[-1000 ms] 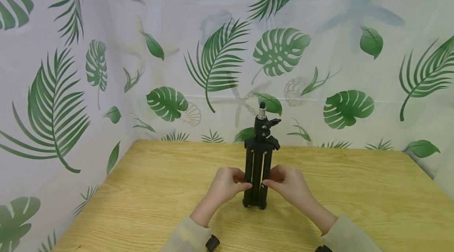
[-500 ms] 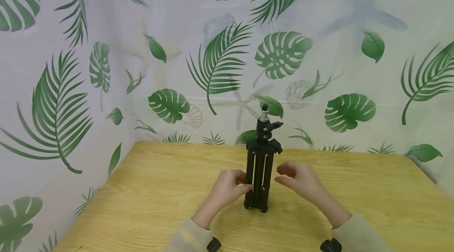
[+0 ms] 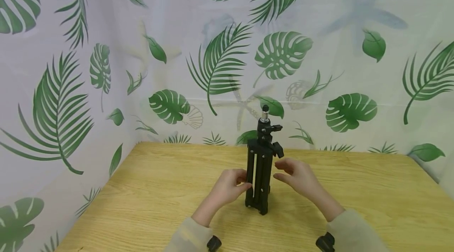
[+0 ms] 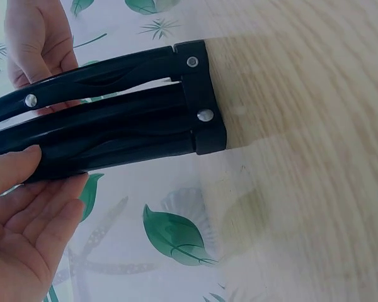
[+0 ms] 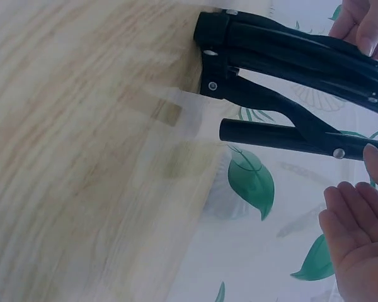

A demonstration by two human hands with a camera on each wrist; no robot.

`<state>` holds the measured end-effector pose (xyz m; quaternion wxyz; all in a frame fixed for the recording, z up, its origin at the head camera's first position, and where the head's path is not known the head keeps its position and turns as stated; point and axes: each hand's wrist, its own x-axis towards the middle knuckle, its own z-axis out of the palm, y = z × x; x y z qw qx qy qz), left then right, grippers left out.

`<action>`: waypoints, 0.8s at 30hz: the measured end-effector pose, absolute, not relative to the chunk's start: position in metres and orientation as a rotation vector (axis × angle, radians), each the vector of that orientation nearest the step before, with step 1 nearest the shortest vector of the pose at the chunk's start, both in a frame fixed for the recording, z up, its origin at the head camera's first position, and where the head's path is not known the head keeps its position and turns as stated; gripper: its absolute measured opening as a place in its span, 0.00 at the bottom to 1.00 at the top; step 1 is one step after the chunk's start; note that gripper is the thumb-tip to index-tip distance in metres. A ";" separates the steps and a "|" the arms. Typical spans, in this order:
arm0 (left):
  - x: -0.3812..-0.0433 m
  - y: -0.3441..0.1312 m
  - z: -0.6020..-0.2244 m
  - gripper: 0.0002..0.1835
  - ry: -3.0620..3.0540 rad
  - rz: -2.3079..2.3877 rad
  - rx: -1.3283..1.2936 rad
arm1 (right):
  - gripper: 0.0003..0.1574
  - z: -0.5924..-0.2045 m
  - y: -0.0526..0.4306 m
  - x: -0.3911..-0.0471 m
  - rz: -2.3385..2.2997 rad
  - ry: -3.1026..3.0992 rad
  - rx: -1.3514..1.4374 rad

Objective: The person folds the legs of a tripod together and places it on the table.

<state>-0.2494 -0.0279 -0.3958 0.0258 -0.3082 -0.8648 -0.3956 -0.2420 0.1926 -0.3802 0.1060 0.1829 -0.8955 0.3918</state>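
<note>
A black folding tripod stand [image 3: 261,165] with a silver-and-black top stud stands upright on the wooden table. My left hand [image 3: 227,187] holds its lower left side, thumb in front and fingers behind, as the left wrist view also shows around the black legs [image 4: 126,126]. On the other side is my right hand [image 3: 299,177], fingers parted and curved loosely toward the stand. In the right wrist view one leg [image 5: 283,135] angles slightly out from the body on its brace, with the right thumb at it and the right fingers extended below.
The wooden table [image 3: 159,193] spreads out around the stand. A white curtain [image 3: 220,66] printed with green leaves hangs behind and along the left. Black knobs [image 3: 276,149] jut from the right of the stand's upper part. Black wrist devices [image 3: 325,241] sit at both sleeves.
The right hand let go of the stand and drew off to the right, then came slightly back and up. The stand has turned a little; the left hand keeps its hold.
</note>
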 end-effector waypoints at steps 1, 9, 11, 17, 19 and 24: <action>-0.250 -0.028 -0.396 0.07 -2.671 -1.226 -0.960 | 0.17 -0.381 0.192 -0.243 1.157 -2.633 0.553; -0.251 -0.028 -0.397 0.07 -2.670 -1.235 -0.974 | 0.16 -0.386 0.190 -0.247 1.242 -2.617 0.632; -0.252 -0.027 -0.396 0.07 -2.681 -1.237 -0.960 | 0.15 -0.387 0.190 -0.247 1.256 -2.618 0.637; -0.250 -0.026 -0.394 0.07 -2.713 -1.278 -0.920 | 0.15 -0.390 0.191 -0.249 1.264 -2.608 0.693; -0.251 -0.026 -0.395 0.07 -2.716 -1.287 -0.916 | 0.16 -0.391 0.192 -0.250 1.280 -2.600 0.715; -0.253 -0.025 -0.396 0.08 -2.718 -1.304 -0.911 | 0.16 -0.392 0.192 -0.251 1.304 -2.600 0.739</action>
